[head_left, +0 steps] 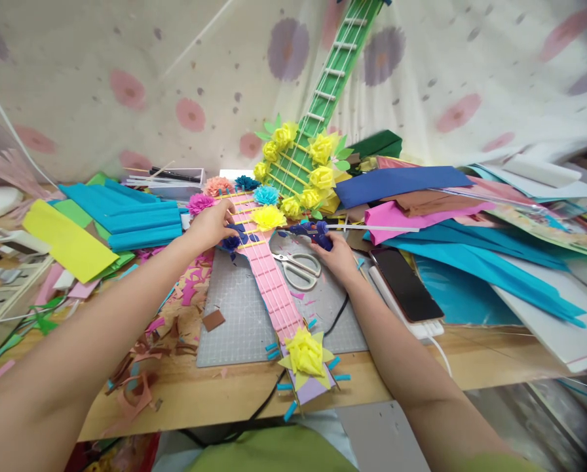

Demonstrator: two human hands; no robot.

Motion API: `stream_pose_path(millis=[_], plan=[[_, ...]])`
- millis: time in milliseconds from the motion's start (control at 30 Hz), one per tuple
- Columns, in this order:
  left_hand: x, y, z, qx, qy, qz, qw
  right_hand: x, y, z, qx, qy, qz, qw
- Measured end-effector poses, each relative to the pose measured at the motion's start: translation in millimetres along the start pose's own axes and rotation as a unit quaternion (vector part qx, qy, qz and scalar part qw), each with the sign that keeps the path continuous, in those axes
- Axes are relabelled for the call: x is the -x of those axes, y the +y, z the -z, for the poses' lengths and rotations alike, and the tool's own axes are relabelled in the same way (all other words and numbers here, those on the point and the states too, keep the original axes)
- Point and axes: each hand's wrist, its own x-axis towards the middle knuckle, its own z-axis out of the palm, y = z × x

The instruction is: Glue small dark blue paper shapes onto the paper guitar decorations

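A pink paper guitar (268, 278) with white strings lies on the grey cutting mat (229, 308), its purple head pointing toward me. Yellow, teal, orange and magenta paper flowers decorate its body, and a large yellow flower (304, 352) sits on the head. At the body's left edge, my left hand (213, 224) has its fingers curled on the guitar, beside a dark blue paper flower (231, 243). My right hand (340, 257) grips a blue hot glue gun (318, 231), its nozzle pointing left near the body; a white glue stick (372, 227) extends from its rear.
Scissors (298, 270) lie on the mat. Behind stands a green paper guitar (318, 111) with yellow flowers. A phone (405, 283) rests on a white block at right, near stacked coloured paper (480, 246). Blue paper (126, 216) and scraps (139, 367) cover the left side.
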Motion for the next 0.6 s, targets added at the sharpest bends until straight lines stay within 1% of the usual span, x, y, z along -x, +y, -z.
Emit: stream_pose_path(millis=[100,267,467,600], plan=[[-1.7,-4.1,-2.1,-0.003,0.014,0.005,1.0,-0.3,-1.4,0.8,0.007,-0.011,0.001,1.0],[-3.1,-7.3,-4.3,0.013,0.032,-0.008,0.999,-0.3,-5.5,2.5,0.021,-0.023,-0.01,0.999],[1.2,2.3,1.3,0.058,0.021,-0.016,0.998,0.6,-5.6,3.2,0.021,-0.025,-0.011,0.999],[1.9,4.6,5.6,0.071,0.023,-0.004,0.997,0.5,-4.7,3.0,0.024,-0.024,-0.01,0.999]])
